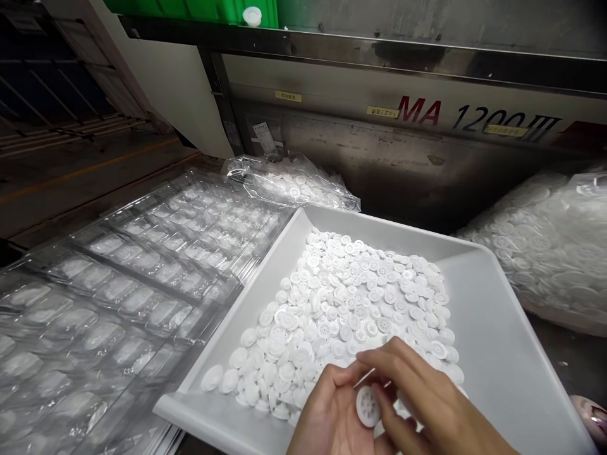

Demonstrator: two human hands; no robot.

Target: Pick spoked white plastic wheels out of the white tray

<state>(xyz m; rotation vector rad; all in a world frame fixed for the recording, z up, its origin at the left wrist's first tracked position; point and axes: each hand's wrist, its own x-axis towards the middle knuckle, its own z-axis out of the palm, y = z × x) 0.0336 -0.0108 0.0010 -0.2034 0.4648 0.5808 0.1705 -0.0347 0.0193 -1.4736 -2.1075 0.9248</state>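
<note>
Small round white plastic discs (327,309) with holes in their faces lie heaped in a grey scoop-shaped tray (493,328). Over the tray's near side, my left hand (325,407) is curled, palm partly up, against a single white plastic disc (368,406). Fingers of my right hand (427,395) bend round the same disc from the right and meet the left fingertips above it. More white shows between the right fingers; whether those are held discs or the heap behind, I cannot tell.
Clear plastic blister trays (128,284) with white pieces in their pockets lie stacked at left. A clear bag (294,183) of discs sits behind the tray, a larger bag (554,246) at right. A metal ledge (332,47) above carries a green container (199,9) and another disc (252,16).
</note>
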